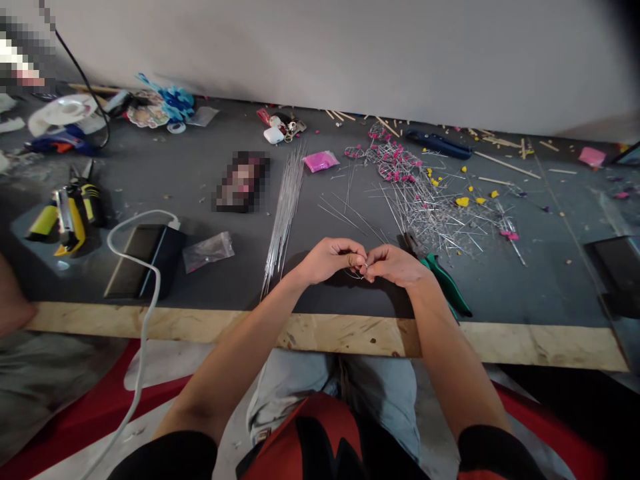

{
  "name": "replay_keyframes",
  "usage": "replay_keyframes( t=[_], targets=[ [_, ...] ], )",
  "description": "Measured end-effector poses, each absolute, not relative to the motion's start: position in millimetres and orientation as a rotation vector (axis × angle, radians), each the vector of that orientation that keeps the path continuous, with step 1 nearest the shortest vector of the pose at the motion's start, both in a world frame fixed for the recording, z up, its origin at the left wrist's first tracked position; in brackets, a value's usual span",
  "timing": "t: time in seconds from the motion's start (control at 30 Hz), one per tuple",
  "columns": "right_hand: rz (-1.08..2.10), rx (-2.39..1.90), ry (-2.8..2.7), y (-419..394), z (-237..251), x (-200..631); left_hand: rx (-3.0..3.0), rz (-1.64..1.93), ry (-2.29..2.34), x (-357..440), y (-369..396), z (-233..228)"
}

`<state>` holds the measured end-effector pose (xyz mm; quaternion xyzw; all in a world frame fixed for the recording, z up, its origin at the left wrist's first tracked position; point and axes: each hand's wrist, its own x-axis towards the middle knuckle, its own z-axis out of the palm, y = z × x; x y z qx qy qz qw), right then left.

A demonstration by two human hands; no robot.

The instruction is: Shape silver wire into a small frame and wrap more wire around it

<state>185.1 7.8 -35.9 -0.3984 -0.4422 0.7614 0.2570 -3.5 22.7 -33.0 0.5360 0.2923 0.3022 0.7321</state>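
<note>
My left hand (pixel 330 259) and my right hand (pixel 395 265) meet just above the dark tabletop (pixel 210 200), near its wooden front edge. Both pinch a short piece of thin silver wire (pixel 363 269) between the fingertips; the wire curves in a small loop between them. A bundle of long straight wires (pixel 285 213) lies just left of my left hand. Green-handled pliers (pixel 443 280) lie on the table right beside my right wrist.
A tangled pile of wires with pink and yellow beads (pixel 425 193) spreads behind my right hand. A pink bag (pixel 321 161), a dark power bank with white cable (pixel 145 260), a clear bag (pixel 207 251) and yellow-black tools (pixel 70 213) lie to the left. Another person's arm (pixel 13 303) shows at far left.
</note>
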Motion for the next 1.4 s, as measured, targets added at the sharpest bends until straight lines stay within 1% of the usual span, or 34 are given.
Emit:
replay_keyframes(
  t=[0.2,0.57,0.93,1.03,1.17,1.3,1.4],
  targets=[
    [2.039,-0.945,-1.058,6,-33,185,1.054,0.808,0.673,-4,26,-37],
    [2.112,-0.737,-1.111,5,-34,184,0.894,0.820,0.588,-4,25,-38],
    [2.011,-0.738,-1.085,6,-37,178,0.851,0.905,0.616,-3,26,-36],
    [1.915,-0.794,-1.085,7,-32,176,0.864,1.001,0.663,-2,27,-37],
    [1.671,-0.984,-1.118,8,-31,172,1.010,1.100,0.785,-1,28,-38],
    [1.451,-1.143,-1.156,12,-33,173,1.188,1.038,0.935,1,28,-38],
    [1.252,-1.255,-1.250,14,-26,182,1.233,0.975,1.010,2,28,-39]
  ],
)
